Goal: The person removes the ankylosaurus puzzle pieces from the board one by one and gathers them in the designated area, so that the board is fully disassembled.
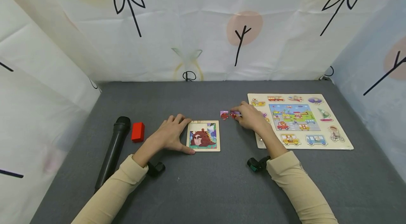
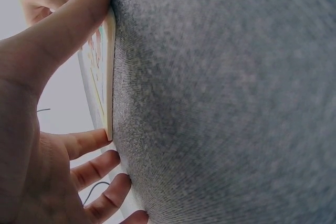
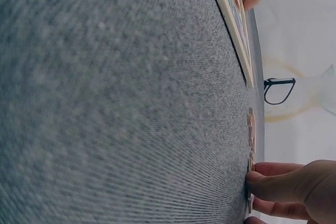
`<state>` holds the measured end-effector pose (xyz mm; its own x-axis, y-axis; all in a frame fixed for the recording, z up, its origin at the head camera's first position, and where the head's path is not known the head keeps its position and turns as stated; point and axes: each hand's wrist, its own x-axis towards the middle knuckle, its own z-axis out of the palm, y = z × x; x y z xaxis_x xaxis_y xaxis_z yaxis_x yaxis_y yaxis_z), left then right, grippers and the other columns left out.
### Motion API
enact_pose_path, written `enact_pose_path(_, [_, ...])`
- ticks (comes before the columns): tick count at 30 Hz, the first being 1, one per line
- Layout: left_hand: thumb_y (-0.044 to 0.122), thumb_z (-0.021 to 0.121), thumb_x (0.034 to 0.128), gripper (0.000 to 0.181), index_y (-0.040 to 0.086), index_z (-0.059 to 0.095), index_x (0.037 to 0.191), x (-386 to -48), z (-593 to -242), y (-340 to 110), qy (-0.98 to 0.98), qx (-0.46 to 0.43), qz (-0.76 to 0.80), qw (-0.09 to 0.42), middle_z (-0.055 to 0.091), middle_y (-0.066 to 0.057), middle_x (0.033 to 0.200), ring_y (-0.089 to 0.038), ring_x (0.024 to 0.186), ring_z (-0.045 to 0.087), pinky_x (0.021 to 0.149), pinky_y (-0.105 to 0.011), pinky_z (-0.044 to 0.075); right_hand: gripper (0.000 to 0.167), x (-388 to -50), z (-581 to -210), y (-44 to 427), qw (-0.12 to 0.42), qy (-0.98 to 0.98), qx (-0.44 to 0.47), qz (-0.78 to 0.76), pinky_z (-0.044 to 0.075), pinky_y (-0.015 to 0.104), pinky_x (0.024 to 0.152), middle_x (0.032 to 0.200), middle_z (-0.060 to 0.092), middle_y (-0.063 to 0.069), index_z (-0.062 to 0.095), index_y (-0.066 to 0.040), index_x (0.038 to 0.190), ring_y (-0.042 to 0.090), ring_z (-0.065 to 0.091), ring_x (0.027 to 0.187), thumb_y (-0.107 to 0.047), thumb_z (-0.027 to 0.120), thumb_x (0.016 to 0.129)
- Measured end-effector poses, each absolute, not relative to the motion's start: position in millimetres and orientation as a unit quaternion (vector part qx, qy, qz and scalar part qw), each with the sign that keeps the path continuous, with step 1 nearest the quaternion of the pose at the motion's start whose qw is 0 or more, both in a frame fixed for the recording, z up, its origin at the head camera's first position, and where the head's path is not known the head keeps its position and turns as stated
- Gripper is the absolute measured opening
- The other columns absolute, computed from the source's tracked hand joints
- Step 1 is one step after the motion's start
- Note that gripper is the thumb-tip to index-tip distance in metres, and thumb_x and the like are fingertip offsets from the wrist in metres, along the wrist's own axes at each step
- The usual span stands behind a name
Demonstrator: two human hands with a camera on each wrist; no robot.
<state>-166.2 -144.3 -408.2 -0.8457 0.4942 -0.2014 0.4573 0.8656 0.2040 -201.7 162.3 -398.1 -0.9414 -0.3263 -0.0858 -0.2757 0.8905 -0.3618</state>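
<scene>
A small square jigsaw puzzle in a pale wooden frame lies flat on the table, its picture showing a brown-red figure and a gap at the upper left. My left hand holds the frame at its left side, thumb along the near edge and index finger at the far corner. To the right of the frame my right hand pinches a small puzzle piece between thumb and fingers, low at the tabletop. Another purple and red puzzle piece lies just left of those fingers.
A large wooden vehicle puzzle board lies at the right, partly under my right hand and forearm. A red block and a black microphone are at the left. Patterned white cloth closes off the back and sides.
</scene>
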Motion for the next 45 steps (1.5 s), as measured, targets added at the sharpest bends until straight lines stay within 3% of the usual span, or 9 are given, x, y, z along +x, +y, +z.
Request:
enact_pose_path(5, [0.075, 0.081, 0.0665, 0.114, 0.013, 0.042, 0.154, -165.7, -408.0, -144.2, 0.958, 0.248, 0.077, 0.126, 0.045, -0.014, 0.149, -0.037, 0.126, 0.047, 0.101, -0.054, 0.045, 0.035, -201.6, -398.8, 162.1, 0.066, 0.968, -0.165, -0.180, 0.047, 0.040, 0.074, 0.116, 0.063, 0.023, 0.069, -0.004, 0.132, 0.028, 0.057, 0.088, -0.005, 0.064, 0.097])
enact_pose_path(12, [0.074, 0.081, 0.0663, 0.114, 0.013, 0.042, 0.154, -165.7, -407.8, -144.4, 0.958, 0.246, 0.078, 0.128, 0.045, -0.015, 0.149, -0.037, 0.126, 0.046, 0.102, -0.054, 0.045, 0.035, -201.3, -398.7, 161.6, 0.066, 0.966, -0.166, -0.186, 0.044, 0.038, 0.072, 0.115, 0.062, 0.023, 0.068, -0.003, 0.132, 0.027, 0.054, 0.085, -0.004, 0.063, 0.097])
enact_pose_path(21, [0.075, 0.081, 0.0662, 0.114, 0.014, 0.042, 0.155, -165.9, -408.8, -144.3, 0.958, 0.245, 0.077, 0.127, 0.045, -0.014, 0.149, -0.036, 0.125, 0.047, 0.101, -0.053, 0.045, 0.034, -200.1, -396.4, 158.2, 0.062, 0.969, -0.154, -0.180, 0.051, 0.052, 0.095, 0.122, 0.064, 0.026, 0.069, 0.000, 0.129, 0.040, 0.063, 0.111, -0.004, 0.065, 0.096])
enact_pose_path(37, [0.075, 0.081, 0.0661, 0.114, 0.014, 0.042, 0.155, -166.2, -408.0, -144.3, 0.958, 0.245, 0.078, 0.130, 0.045, -0.014, 0.149, -0.036, 0.125, 0.046, 0.100, -0.054, 0.045, 0.031, -202.1, -396.8, 157.7, 0.063, 0.969, -0.151, -0.184, 0.052, 0.052, 0.092, 0.117, 0.066, 0.025, 0.072, -0.001, 0.125, 0.037, 0.063, 0.106, -0.005, 0.066, 0.096])
enact_pose_path(45, [0.074, 0.081, 0.0663, 0.114, 0.014, 0.042, 0.155, -165.9, -408.5, -144.7, 0.958, 0.246, 0.079, 0.128, 0.045, -0.014, 0.148, -0.036, 0.124, 0.046, 0.099, -0.053, 0.045, 0.030, -201.1, -397.3, 154.8, 0.059, 0.970, -0.152, -0.178, 0.053, 0.048, 0.084, 0.113, 0.067, 0.023, 0.072, -0.001, 0.125, 0.032, 0.063, 0.097, -0.007, 0.067, 0.096])
